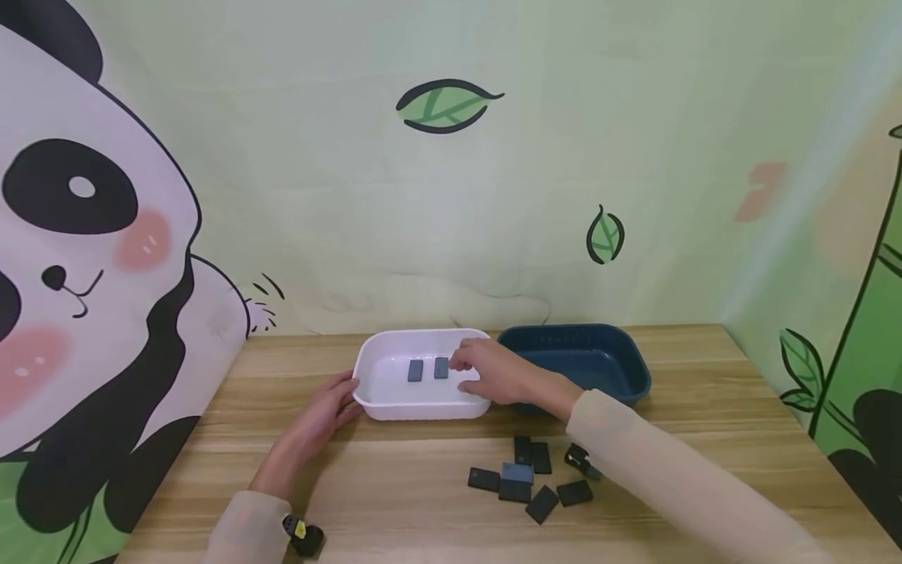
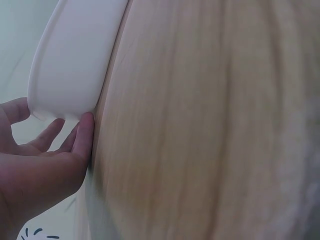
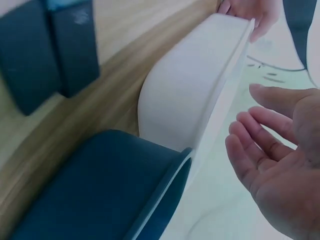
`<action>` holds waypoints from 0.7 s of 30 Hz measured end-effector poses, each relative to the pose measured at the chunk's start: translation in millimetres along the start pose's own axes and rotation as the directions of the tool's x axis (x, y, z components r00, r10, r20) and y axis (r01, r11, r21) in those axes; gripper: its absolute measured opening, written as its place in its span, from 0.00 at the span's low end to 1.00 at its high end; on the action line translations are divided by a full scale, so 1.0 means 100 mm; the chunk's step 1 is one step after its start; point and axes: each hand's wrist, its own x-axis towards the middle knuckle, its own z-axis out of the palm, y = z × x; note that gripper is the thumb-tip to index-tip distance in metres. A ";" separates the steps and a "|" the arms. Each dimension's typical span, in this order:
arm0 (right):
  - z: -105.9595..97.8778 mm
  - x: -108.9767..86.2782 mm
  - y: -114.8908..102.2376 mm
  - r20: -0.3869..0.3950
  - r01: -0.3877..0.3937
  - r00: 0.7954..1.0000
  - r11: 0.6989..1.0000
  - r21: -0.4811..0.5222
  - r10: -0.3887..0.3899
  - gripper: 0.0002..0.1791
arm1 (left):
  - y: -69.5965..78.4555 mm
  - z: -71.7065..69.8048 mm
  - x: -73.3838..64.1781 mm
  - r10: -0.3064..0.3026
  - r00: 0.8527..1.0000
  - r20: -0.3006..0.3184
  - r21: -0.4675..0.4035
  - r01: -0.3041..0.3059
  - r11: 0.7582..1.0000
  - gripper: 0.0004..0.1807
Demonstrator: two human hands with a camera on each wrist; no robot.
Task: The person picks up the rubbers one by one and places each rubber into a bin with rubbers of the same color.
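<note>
Your right hand is over the right end of the white plastic basin, thumb and gently bent fingers parted, with nothing between them. Your left hand touches the basin's outer left end, its fingers spread along the smooth, rounded wall and rim. Inside, on the pale floor, lie two small blue-grey rectangular tiles, the left one apart from the right one, which sits just beside your right fingertips. To the right, close alongside, stands a dark blue basin, glossy, with the same rounded corners. In front of it on the wood-grained surface you have a loose scatter of flat, sharp-cornered black tiles, turned at various angles, some touching; among them a blue tile meets a black one, though you can't tell whether it overlaps. Behind, a pale green printed backdrop carries a panda and outlined leaves.
</note>
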 end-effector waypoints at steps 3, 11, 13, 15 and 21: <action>-0.01 -0.19 -0.04 0.010 0.040 0.999 0.999 0.025 -0.040 0.14 | 0.00 0.00 0.00 -0.005 1.000 -0.001 0.005 0.005 1.000 0.35; 0.09 -0.70 -0.10 0.104 0.138 0.983 0.985 0.101 -0.149 0.11 | 0.02 0.00 -0.01 -0.004 1.000 0.004 -0.004 0.004 1.000 0.34; 0.15 -0.79 -0.07 0.132 0.153 0.978 0.985 0.083 -0.163 0.12 | 0.02 -0.01 -0.01 0.000 1.000 0.004 -0.005 0.000 1.000 0.34; 0.21 -0.88 -0.03 0.155 0.147 0.976 0.987 0.072 -0.156 0.12 | 0.02 -0.02 -0.01 0.002 1.000 0.000 -0.006 -0.002 1.000 0.34; 0.35 -1.05 0.07 0.182 0.105 0.976 0.992 0.076 -0.118 0.15 | 0.00 -0.03 0.01 0.005 1.000 0.007 -0.007 -0.005 1.000 0.34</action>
